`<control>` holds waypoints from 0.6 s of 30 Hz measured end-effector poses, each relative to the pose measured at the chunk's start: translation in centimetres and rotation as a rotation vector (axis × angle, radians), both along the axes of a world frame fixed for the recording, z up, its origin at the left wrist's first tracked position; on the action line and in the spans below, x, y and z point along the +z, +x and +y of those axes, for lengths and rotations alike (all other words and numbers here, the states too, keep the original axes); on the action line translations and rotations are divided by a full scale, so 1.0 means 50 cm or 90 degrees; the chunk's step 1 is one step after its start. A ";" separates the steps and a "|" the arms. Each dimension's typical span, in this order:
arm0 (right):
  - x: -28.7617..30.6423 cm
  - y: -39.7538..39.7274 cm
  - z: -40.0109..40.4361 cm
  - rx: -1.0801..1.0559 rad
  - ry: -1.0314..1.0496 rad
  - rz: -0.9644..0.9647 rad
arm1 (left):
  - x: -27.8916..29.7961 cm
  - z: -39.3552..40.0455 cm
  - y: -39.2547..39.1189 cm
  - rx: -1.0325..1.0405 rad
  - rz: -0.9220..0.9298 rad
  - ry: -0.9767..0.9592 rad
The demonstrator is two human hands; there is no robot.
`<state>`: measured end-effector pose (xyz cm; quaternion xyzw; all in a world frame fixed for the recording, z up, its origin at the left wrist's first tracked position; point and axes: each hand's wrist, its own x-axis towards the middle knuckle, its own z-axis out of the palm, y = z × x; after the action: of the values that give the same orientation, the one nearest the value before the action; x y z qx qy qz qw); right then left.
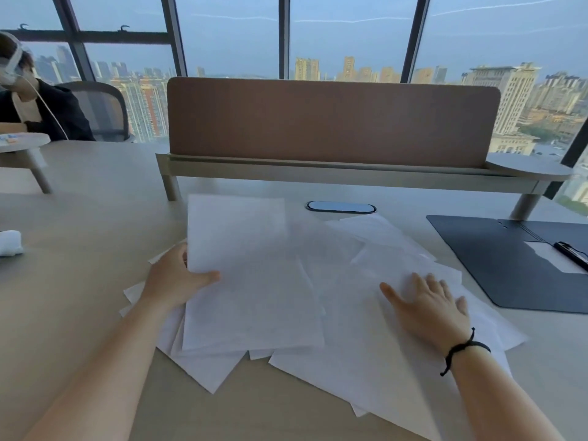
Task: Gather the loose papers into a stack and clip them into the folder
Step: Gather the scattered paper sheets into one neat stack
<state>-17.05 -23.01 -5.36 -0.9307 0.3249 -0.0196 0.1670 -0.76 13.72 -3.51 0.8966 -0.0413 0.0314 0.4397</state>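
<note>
Several loose white papers (318,313) lie fanned and overlapping across the middle of the desk. My left hand (173,276) grips the left edge of a sheet (235,232) that is lifted off the pile, thumb on top. My right hand (428,305) lies flat with spread fingers on the papers at the right. A dark open folder (496,265) lies at the right of the desk, with a black clip (571,254) over a white sheet inside it.
A brown divider panel (331,120) on a raised shelf stands behind the papers. An oval cable port (340,207) sits in the desk. A white object (9,241) lies at the far left. Another person sits at the back left.
</note>
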 end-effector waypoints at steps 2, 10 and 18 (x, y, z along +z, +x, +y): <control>-0.008 0.003 -0.003 0.013 -0.027 0.032 | -0.017 0.009 0.004 -0.013 0.022 0.199; -0.006 0.024 0.079 0.075 -0.025 0.015 | -0.034 -0.077 -0.032 -0.103 0.051 0.340; 0.029 0.035 0.104 0.112 0.120 -0.112 | -0.030 -0.126 -0.073 -0.127 0.045 0.226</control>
<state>-15.32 -17.78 -3.93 -0.9303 0.2269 -0.0558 0.2827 -4.40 7.41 -5.02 0.9520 -0.1194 -0.0515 0.2771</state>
